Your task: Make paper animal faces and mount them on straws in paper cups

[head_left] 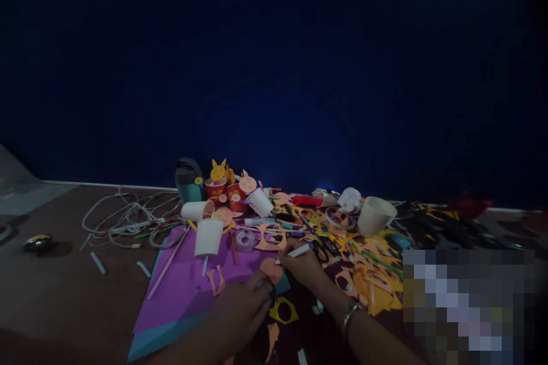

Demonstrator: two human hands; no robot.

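My right hand (pixel 297 267) is closed around a white marker (pixel 299 250), its tip at an orange paper circle (pixel 271 271). My left hand (pixel 244 305) has its fingertips at the lower left edge of that circle, steadying it on the sheets. A white paper cup (pixel 209 237) with a straw below it lies on the purple paper (pixel 177 282), left of my hands. An orange cut-out frame (pixel 216 280) is just above my left hand. Nearer to me is a yellow paper scrap (pixel 283 311) with a hole.
Behind are a teal bottle (pixel 189 181), red cups (pixel 215 189) with paper animal faces and a tape roll (pixel 245 240). White cables (pixel 124 219) lie left. Paper scraps (pixel 372 288), black scissors (pixel 321 246) and a pale cup (pixel 375 217) are right, before a blue partition.
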